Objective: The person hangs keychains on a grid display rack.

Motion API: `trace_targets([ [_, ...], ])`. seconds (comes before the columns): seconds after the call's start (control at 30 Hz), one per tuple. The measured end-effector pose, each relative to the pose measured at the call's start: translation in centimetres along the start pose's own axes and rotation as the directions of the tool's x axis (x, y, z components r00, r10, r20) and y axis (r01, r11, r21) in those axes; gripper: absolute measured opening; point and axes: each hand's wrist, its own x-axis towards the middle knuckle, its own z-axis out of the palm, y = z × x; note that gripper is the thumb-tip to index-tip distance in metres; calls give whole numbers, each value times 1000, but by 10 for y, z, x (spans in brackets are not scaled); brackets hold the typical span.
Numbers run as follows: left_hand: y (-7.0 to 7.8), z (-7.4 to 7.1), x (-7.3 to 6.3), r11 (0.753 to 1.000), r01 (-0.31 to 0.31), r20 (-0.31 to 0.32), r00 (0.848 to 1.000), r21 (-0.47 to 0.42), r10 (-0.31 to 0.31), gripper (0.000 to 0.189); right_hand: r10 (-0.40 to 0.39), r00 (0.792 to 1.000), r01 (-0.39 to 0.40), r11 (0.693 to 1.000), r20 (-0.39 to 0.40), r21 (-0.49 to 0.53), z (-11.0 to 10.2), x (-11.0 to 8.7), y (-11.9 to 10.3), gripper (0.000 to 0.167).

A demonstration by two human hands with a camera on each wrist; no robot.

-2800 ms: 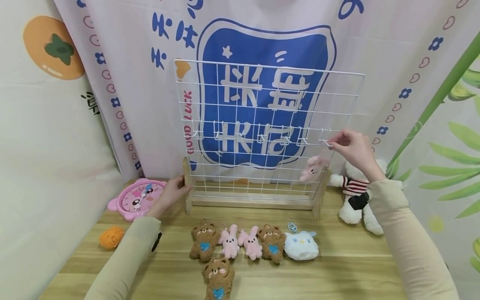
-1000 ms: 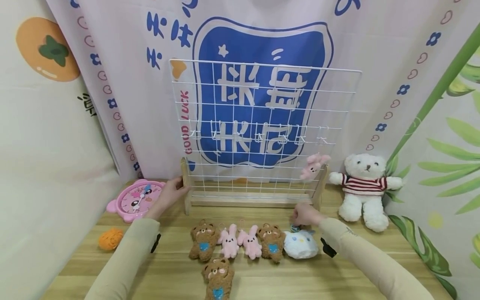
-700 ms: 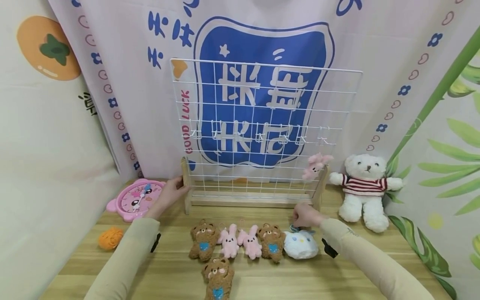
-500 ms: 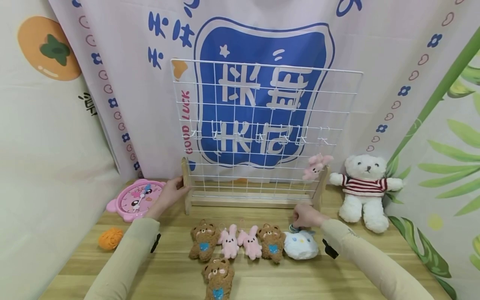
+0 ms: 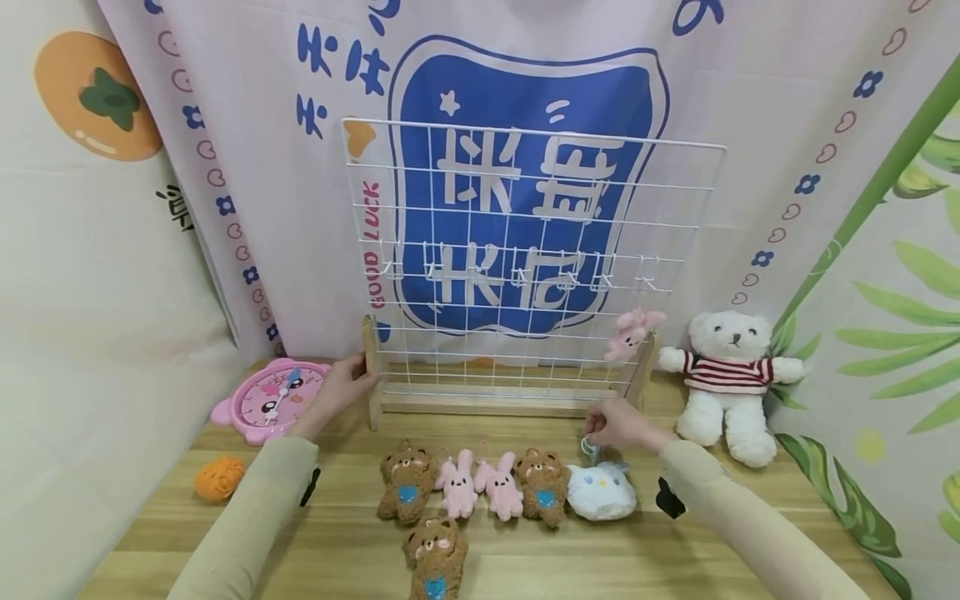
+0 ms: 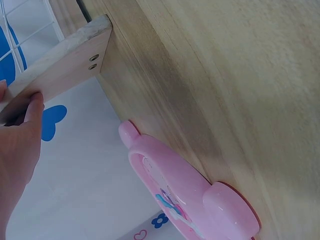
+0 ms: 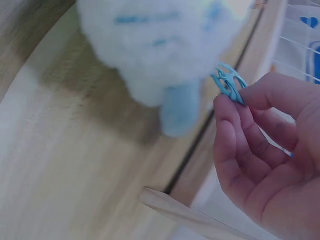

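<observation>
My left hand (image 5: 347, 387) holds the left wooden upright (image 6: 65, 60) of a white wire grid rack (image 5: 525, 212), thumb and fingers on either side of the post. Thumb and fingertips of my right hand (image 5: 621, 425) pinch the light blue ring (image 7: 230, 82) of a white plush keychain (image 5: 602, 492). That ring stands raised above the plush head, which is at the right end of a row of plush toys. A pink bunny keychain (image 5: 632, 335) hangs from the rightmost hook (image 5: 648, 283) of the rack.
Left of the white plush lie brown bear keychains (image 5: 546, 487) and two pink bunnies (image 5: 459, 485); another brown bear (image 5: 437, 557) lies in front. A pink clock (image 5: 273, 398) and orange yarn ball (image 5: 220, 477) sit at left. A white teddy (image 5: 727, 383) in a striped shirt sits right.
My right hand has left the rightmost hook, where the pink bunny hangs, and come down to the white plush's ring, now drawn slightly up. The left hand stays on the upright.
</observation>
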Motion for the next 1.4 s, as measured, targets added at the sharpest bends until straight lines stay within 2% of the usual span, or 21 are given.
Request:
trace_targets([
  [0.17,0,-1,-1,1000,-11,-5,1000,-2,11,52,0,999,0,1000,-32,-3,-18,-9,-10,1],
  [0.33,0,-2,0,1000,-17,-9,1000,6,17,53,24,999,-23,999,-46,26,-35,-19,-20,5],
  [0.63,0,-2,0,1000,-9,-6,1000,-9,9,52,61,990,-56,997,-129,45,-56,-35,-36,7],
  [0.93,-3,-3,-3,998,-57,-11,998,-20,56,58,66,962,-76,997,-264,-25,-74,-39,-48,3],
  [1.17,-1,1,0,1000,-11,15,1000,-9,11,54,83,940,-94,995,-331,-18,-100,-38,-65,5],
  [1.4,0,0,1,1000,3,20,1000,-6,-2,54,49,928,-59,998,-369,-17,-131,-36,-88,8],
])
